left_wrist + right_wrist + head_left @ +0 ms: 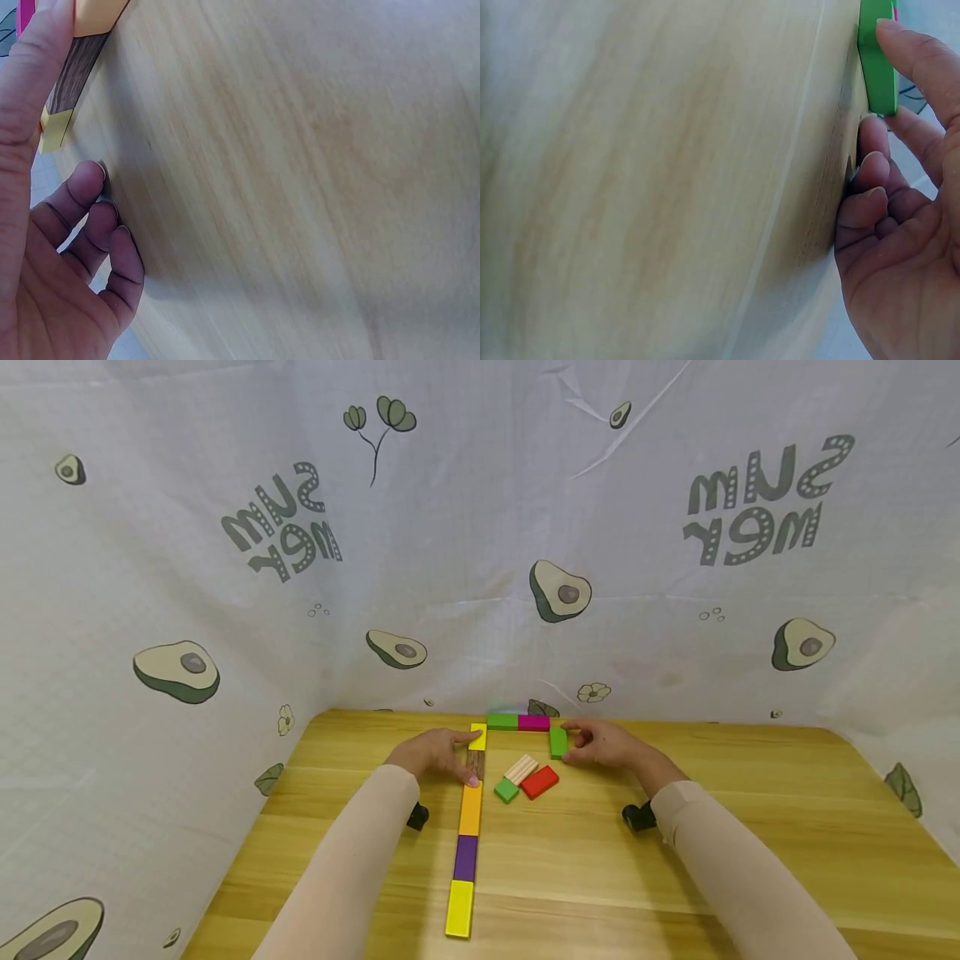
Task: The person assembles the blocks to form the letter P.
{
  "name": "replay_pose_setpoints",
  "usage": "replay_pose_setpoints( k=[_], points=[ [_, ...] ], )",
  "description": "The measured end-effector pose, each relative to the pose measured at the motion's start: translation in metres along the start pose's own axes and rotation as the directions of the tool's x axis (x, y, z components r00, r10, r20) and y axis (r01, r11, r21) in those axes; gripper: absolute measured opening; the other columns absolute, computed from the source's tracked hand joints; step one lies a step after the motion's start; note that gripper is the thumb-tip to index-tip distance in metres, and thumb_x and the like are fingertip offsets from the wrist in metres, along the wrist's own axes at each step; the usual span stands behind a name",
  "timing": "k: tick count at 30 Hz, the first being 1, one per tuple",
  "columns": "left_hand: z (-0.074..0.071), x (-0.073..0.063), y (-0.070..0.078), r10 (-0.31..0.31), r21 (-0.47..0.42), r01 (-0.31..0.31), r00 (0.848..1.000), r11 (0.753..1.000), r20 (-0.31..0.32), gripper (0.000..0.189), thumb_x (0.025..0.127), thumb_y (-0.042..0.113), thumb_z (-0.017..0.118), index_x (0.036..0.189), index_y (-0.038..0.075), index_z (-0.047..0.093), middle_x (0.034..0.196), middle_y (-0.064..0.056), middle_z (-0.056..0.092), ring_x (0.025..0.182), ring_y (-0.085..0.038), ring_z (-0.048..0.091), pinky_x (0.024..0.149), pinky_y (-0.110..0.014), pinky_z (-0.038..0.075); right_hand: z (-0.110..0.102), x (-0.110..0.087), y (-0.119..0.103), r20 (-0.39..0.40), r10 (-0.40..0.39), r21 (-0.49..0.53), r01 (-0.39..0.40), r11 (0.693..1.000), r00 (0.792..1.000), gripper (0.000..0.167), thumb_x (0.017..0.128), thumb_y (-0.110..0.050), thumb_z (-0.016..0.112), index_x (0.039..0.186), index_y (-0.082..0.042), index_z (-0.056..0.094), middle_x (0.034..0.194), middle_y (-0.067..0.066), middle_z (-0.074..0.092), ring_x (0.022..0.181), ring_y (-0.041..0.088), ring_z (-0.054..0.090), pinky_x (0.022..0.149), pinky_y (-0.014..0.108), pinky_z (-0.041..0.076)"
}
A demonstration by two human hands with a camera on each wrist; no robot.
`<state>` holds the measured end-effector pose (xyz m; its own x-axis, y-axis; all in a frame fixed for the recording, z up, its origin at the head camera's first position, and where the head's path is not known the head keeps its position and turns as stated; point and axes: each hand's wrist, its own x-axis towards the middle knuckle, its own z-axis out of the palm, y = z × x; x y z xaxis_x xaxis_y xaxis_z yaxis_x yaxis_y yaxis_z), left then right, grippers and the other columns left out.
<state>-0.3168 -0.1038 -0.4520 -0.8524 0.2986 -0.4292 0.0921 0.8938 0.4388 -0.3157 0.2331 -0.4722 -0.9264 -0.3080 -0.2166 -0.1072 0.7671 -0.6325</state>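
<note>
A column of flat wooden blocks runs toward me: a small yellow block (478,737), a dark wood-grain block (476,764), an orange block (470,811), a purple block (465,858) and a longer yellow block (460,909). My left hand (435,752) spans its far part, index finger on the small yellow block, thumb by the orange block's far end. Across the back lie a green block (502,722) and a magenta block (534,722). My right hand (603,743) pinches another green block (558,742) between thumb and index finger at the row's right end.
Between the hands lie a red block (540,782), a pale ridged block (521,769) and a small green block (506,790). A printed white cloth (480,527) hangs behind the wooden table (600,877), close to the back row.
</note>
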Motion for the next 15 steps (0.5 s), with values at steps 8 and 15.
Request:
replay_pose_setpoints(
  k=[8, 15],
  points=[
    [0.0004, -0.0025, 0.0005, 0.002, 0.023, -0.002, 1.000, 1.000, -0.010, 0.096, 0.071, 0.056, 0.089, 0.152, 0.053, 0.039, 0.167, -0.005, 0.036, 0.153, -0.035, 0.033, 0.122, -0.061, 0.032, 0.0011, 0.0011, 0.0020, 0.000, -0.023, 0.019, 0.023, 1.000, 1.000, 0.076, 0.088, -0.036, 0.081, 0.151, -0.008, 0.048, 0.105, 0.009, 0.057, 0.098, 0.024, 0.052, 0.081, 0.031, 0.047],
    [0.0000, -0.0021, 0.0003, 0.005, 0.021, -0.004, 1.000, 1.000, -0.008, 0.096, 0.071, 0.056, 0.089, 0.152, 0.053, 0.039, 0.166, -0.005, 0.036, 0.153, -0.035, 0.033, 0.122, -0.061, 0.032, 0.0068, -0.0024, -0.0027, -0.055, -0.040, -0.011, 0.039, 0.999, 0.998, 0.082, 0.087, -0.041, 0.080, 0.153, -0.010, 0.044, 0.110, 0.012, 0.060, 0.098, 0.025, 0.054, 0.082, 0.036, 0.050]
  ],
)
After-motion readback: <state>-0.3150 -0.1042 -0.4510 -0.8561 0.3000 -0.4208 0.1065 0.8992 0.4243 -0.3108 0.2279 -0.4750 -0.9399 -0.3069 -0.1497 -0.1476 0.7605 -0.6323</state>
